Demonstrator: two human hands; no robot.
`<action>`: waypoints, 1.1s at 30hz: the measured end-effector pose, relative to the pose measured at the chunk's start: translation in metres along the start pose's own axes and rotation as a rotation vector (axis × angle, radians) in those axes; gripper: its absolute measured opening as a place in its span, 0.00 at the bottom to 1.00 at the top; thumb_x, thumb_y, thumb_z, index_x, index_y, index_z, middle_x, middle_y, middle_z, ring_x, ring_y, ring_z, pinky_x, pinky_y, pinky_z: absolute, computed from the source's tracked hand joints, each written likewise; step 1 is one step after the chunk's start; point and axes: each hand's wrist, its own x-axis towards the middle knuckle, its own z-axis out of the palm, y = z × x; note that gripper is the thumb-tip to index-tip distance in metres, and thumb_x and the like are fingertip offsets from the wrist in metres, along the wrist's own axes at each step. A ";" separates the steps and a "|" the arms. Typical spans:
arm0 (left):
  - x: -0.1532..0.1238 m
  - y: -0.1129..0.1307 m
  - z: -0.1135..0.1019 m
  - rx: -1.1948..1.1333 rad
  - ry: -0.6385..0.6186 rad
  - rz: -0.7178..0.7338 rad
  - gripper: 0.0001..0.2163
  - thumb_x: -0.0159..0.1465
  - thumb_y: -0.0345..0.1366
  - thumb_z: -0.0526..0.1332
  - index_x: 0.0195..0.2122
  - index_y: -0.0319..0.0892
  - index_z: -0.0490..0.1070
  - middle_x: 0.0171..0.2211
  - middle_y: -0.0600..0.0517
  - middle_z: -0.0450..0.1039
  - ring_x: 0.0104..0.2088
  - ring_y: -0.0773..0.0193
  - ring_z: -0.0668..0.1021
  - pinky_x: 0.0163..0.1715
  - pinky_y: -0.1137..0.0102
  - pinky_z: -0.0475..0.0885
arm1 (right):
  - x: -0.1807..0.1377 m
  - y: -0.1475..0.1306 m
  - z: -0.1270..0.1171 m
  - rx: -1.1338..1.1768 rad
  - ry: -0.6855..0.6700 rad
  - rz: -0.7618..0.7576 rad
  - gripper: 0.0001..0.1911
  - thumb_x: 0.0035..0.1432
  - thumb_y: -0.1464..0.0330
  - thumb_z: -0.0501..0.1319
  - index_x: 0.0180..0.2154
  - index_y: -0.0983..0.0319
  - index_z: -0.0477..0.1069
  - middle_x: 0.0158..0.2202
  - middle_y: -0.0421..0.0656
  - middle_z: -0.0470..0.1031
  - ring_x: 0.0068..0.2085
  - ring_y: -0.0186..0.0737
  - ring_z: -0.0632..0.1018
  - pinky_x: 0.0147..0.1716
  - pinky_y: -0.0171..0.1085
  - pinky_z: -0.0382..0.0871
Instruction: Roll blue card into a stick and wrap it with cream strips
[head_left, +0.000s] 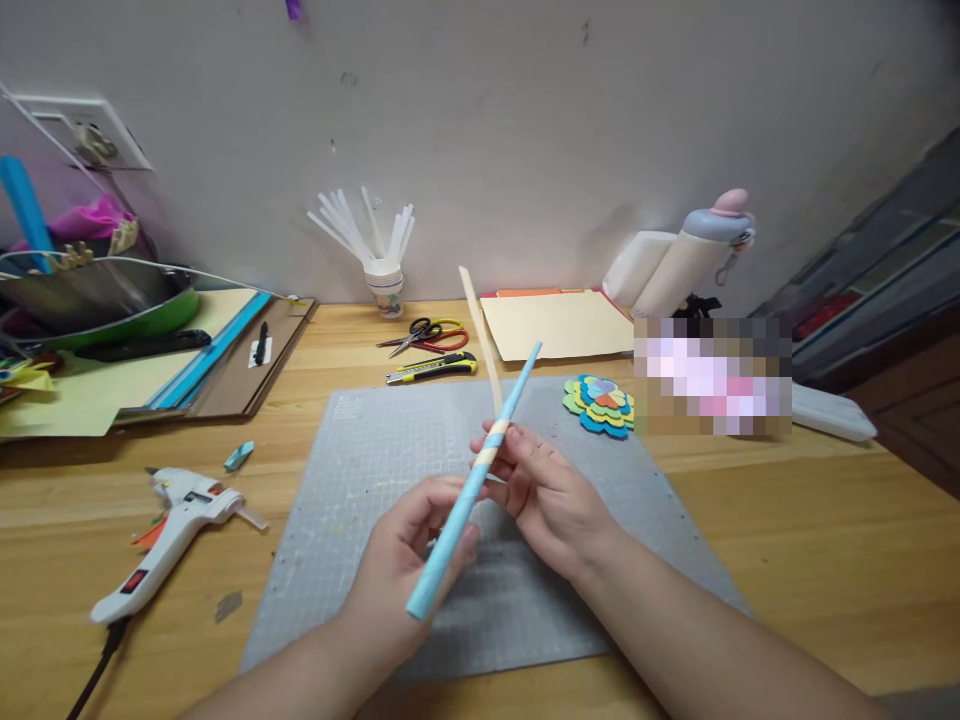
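Note:
Both hands hold a tapered blue paper tube at a slant above the grey cutting mat. My left hand is wrapped round its lower, wider part. Near the middle, my right hand pinches the tube where a cream paper strip winds round it. The strip's loose end sticks up and away from the tube. A layered paper flower in blue, yellow and green lies on the mat's far right corner.
A white glue gun lies at the left. Behind the mat are a yellow-black utility knife, scissors and a paper cup of white sticks. Cream paper and a bottle stand back right; a pan sits back left.

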 end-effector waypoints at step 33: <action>0.020 0.005 -0.019 -0.283 0.210 -0.311 0.16 0.56 0.46 0.63 0.37 0.38 0.70 0.16 0.58 0.63 0.17 0.73 0.65 0.17 0.78 0.55 | -0.015 0.013 0.009 -0.476 -0.177 0.349 0.15 0.53 0.57 0.62 0.32 0.63 0.65 0.21 0.38 0.74 0.16 0.31 0.73 0.17 0.29 0.67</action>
